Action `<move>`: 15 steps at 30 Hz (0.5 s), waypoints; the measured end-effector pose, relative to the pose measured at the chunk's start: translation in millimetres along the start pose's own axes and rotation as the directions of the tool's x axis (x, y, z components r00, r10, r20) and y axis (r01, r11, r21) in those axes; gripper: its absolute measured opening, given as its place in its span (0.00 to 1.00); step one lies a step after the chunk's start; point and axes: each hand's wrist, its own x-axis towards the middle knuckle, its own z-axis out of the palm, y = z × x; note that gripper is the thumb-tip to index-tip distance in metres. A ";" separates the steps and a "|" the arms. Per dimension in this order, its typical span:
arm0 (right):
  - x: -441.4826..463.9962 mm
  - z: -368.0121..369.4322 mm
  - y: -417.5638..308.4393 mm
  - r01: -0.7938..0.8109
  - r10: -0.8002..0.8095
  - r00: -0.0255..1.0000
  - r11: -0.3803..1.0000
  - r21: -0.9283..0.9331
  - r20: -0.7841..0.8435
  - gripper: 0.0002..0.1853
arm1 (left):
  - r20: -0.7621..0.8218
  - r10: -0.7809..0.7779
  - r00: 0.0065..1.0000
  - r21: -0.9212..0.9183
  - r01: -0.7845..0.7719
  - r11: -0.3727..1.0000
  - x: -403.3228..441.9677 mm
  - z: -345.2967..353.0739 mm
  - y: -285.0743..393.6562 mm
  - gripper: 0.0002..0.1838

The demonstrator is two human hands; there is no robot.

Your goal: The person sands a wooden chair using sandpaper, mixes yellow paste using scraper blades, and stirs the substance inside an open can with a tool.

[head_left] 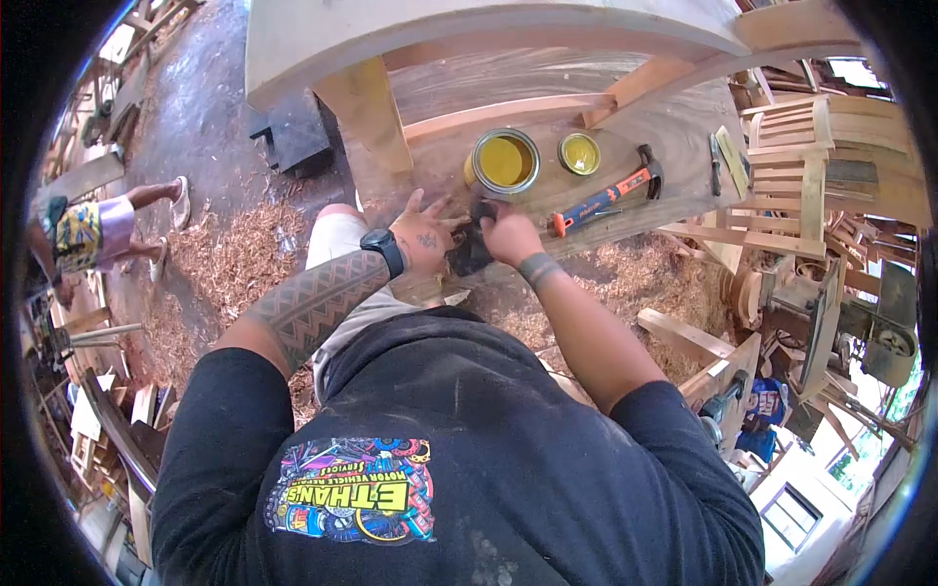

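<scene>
My left hand, on the arm with the watch, has its fingers spread near the edge of the wooden bench. Beside it, my right hand is closed on a dark cloth at the bench edge. Just beyond the hands stands an open can of yellow-brown liquid. To its right is a small round container of similar yellow content. An orange and blue hammer lies on the bench to the right of my right hand.
A pale wooden piece with legs stands over the bench. A knife lies near the bench's right end. Wooden chair frames are stacked at right. Another person is at far left. Shavings cover the floor.
</scene>
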 end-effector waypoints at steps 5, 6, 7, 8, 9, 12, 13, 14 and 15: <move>1.9 -13.6 0.6 0.066 -0.066 0.998 0.998 0.009 -0.004 0.21 | -0.371 -0.043 0.927 0.075 0.076 0.994 -12.7 32.8 18.7 0.27; -2.2 -16.7 4.9 0.069 -0.069 0.998 0.997 0.022 -0.014 0.20 | -0.449 -0.052 0.892 0.081 0.098 0.992 -13.4 37.0 20.8 0.26; -4.9 -16.9 7.6 0.071 -0.070 0.997 0.997 0.036 -0.020 0.19 | -0.492 -0.042 0.870 0.045 0.074 0.996 -13.7 41.7 21.8 0.27; -6.8 -14.6 0.0 0.046 -0.046 0.999 0.999 0.013 0.018 0.19 | -0.418 -0.061 0.906 0.034 0.083 0.996 -18.8 35.4 24.8 0.27; -8.9 -12.1 -13.1 0.015 -0.014 0.999 1.000 -0.010 0.051 0.18 | -0.343 -0.071 0.937 0.029 0.086 0.996 -23.9 25.3 27.4 0.28; -7.7 -11.1 -11.2 0.067 -0.067 0.998 0.997 0.023 0.015 0.18 | -0.294 -0.064 0.954 0.011 0.070 0.997 -25.5 18.1 30.9 0.30; -10.5 -16.9 0.7 0.069 -0.069 0.998 0.997 0.020 0.008 0.18 | -0.303 -0.060 0.951 0.000 0.063 0.998 -27.9 19.1 30.8 0.30; -13.3 -22.4 8.5 0.072 -0.073 0.997 0.997 0.016 0.004 0.19 | -0.294 -0.064 0.954 -0.003 0.067 0.998 -29.0 20.5 29.6 0.31; -17.3 -22.1 14.1 0.082 -0.078 0.995 0.994 0.075 -0.065 0.19 | -0.284 -0.069 0.956 -0.008 0.069 0.998 -29.6 22.3 30.0 0.31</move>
